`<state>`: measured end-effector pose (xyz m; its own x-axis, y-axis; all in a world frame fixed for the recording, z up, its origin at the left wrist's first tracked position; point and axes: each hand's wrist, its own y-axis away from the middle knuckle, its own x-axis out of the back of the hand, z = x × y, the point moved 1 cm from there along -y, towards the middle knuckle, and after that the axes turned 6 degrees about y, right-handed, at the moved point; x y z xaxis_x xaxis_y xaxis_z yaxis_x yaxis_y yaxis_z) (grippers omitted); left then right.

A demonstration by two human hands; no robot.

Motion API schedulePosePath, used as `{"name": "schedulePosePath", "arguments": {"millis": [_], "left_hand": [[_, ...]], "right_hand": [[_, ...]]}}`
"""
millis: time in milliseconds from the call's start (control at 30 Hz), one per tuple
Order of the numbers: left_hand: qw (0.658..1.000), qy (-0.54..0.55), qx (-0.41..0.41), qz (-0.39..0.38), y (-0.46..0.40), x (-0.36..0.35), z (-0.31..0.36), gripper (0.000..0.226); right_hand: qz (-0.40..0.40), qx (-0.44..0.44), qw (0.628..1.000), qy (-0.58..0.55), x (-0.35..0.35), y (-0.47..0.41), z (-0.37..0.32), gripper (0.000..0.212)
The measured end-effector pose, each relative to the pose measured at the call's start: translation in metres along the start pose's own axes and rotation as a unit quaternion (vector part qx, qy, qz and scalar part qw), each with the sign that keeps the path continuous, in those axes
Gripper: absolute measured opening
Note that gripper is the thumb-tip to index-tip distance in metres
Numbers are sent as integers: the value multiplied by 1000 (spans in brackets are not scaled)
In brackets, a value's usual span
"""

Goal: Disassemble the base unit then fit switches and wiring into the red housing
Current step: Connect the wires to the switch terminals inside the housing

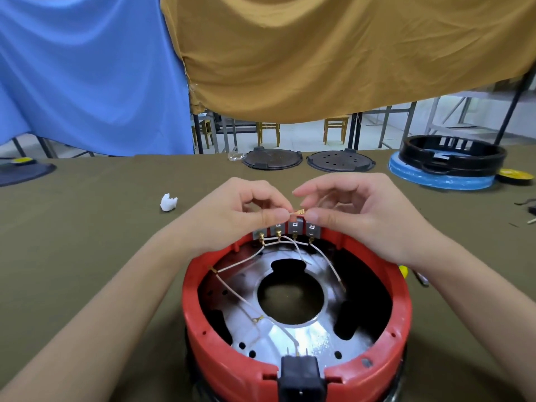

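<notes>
Head view shows a small brass terminal (298,212) on a thin white wire (324,198), held above the 12 o'clock rim of the red housing (401,303). The left hand (232,216) pinches the wire end just behind the terminal, and the right hand (356,216) pinches the terminal's other end between thumb and forefinger. I judge this piece very light and springy; the wire bends easily, the metal tab is thin and could deform, so it is better to hold it at the crimp, not by the wire.

Just below stand four grey switches (294,229) in a row, with brass tabs and white leads curving into the housing. The housing is hard, glossy plastic, round, with a shiny metal plate (290,338) and a round hole inside. At 6 o'clock sits a black socket (300,372).

The desk (87,256) has a dull olive cloth. At 10 o'clock lies a white scrap (168,202); at 12 o'clock two dark discs (272,159); at 2 o'clock a black ring (452,158).
</notes>
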<state>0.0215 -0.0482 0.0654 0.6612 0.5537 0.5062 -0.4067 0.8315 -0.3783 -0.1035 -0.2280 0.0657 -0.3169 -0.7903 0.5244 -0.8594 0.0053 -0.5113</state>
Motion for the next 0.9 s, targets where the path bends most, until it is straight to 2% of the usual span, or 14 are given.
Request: {"name": "schedulePosePath", "arguments": {"millis": [167, 267, 333, 400, 433, 500, 533, 633, 833, 900], "left_hand": [[999, 32, 9, -9, -1, 4, -3, 10], [999, -20, 24, -6, 0, 12, 2, 24], [988, -110, 108, -6, 7, 32, 1, 49], [954, -150, 247, -78, 20, 52, -1, 60], [937, -142, 296, -124, 25, 57, -2, 54], [929, -127, 309, -163, 27, 56, -5, 32], [936, -135, 287, -154, 24, 53, -6, 25], [958, -162, 220, -89, 13, 46, -7, 24], [979, -85, 163, 84, -1, 19, -23, 15], [979, -44, 178, 94, -2, 22, -23, 22]], "right_hand": [[-17, 48, 998, 44, -8, -13, -8, 13], [-16, 84, 990, 112, -10, -13, -11, 9], [-16, 80, 988, 134, -11, -8, -11, 8], [-25, 83, 983, 161, -12, -3, -12, 9], [-34, 91, 978, 182, -13, -1, -13, 9], [-61, 97, 971, 209, -15, 1, -16, 11], [-74, 91, 971, 209, -17, 2, -17, 12], [-110, 57, 977, 176, -19, 7, -23, 15], [-177, -1, 980, 88, -17, 0, -39, 16], [-187, -6, 978, 93, -18, -6, -42, 10]]}}
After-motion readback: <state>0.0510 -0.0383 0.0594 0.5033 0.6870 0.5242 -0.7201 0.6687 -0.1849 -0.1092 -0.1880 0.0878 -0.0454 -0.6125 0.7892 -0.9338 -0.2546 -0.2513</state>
